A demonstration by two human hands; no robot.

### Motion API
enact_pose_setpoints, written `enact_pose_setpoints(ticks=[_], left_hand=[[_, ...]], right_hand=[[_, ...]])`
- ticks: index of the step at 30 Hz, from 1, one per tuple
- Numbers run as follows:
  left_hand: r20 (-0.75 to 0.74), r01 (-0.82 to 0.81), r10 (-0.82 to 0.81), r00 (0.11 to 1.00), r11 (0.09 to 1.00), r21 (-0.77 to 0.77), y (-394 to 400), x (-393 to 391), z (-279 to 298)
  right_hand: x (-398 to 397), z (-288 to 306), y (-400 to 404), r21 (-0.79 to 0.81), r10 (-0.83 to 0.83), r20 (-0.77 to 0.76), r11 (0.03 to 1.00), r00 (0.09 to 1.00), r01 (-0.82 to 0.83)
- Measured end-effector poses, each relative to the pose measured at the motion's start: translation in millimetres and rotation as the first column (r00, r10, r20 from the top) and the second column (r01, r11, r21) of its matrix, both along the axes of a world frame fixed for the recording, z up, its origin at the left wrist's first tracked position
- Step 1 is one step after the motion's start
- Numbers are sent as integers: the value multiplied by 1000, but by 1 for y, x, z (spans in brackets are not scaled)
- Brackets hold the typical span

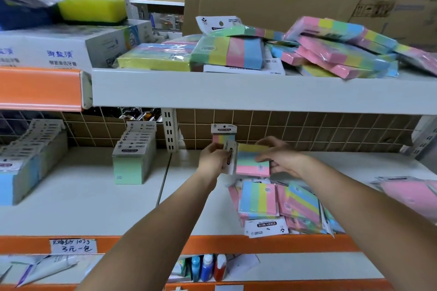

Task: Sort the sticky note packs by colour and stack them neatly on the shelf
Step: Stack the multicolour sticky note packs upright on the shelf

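Sorting step, mid-shelf. I hold one striped pack (252,160) between both hands above the shelf (99,198): my left hand (212,158) pinches its white header end, my right hand (281,157) curls round the far edge, so both hands are closed on the same pack and it is clear of the board. A second pack (223,133) stands upright just behind it, against the grid back. I judge that this pack is being squared up before it is placed; the next move calls for setting it flush beside or against that upright one. A loose heap (283,205) of like packs lies below my right forearm and crowds the landing space. Green stack (133,163) and blue stack (23,172) stand ordered at left; more jumbled packs (331,52) wait on the upper shelf (236,94).
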State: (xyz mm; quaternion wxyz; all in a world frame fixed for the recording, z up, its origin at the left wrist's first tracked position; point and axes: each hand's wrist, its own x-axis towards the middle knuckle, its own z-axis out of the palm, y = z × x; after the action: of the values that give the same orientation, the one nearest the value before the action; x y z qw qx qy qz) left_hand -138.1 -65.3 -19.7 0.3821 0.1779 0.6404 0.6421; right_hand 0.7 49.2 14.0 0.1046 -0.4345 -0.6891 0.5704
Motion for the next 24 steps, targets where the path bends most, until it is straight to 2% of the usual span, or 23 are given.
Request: enact_pose_setpoints(ticks=[6, 11, 13, 16, 20, 24], left_hand=[[-122, 21, -17, 992, 999, 26, 8, -13, 9], [-294, 71, -81, 952, 996, -45, 11, -30, 2], [-373, 63, -94, 923, 994, -94, 13, -35, -6], [-461, 32, -73, 884, 995, -96, 21, -39, -11], [-606, 1, -74, 792, 993, -120, 32, -50, -12], [-554, -35, -14, 833, 996, -79, 37, -59, -30]], right_hand=[[-21, -7, -8, 164, 185, 192, 962, 964, -217], [-40, -23, -17, 226, 243, 153, 935, 958, -273], [-48, -28, -19, 326, 230, 214, 899, 949, -292], [-62, -37, -14, 478, 120, 306, 838, 944, -262], [-85, -52, 3, 460, 69, 233, 871, 970, -172], [-104, -72, 20, 347, 48, 66, 935, 997, -68]])
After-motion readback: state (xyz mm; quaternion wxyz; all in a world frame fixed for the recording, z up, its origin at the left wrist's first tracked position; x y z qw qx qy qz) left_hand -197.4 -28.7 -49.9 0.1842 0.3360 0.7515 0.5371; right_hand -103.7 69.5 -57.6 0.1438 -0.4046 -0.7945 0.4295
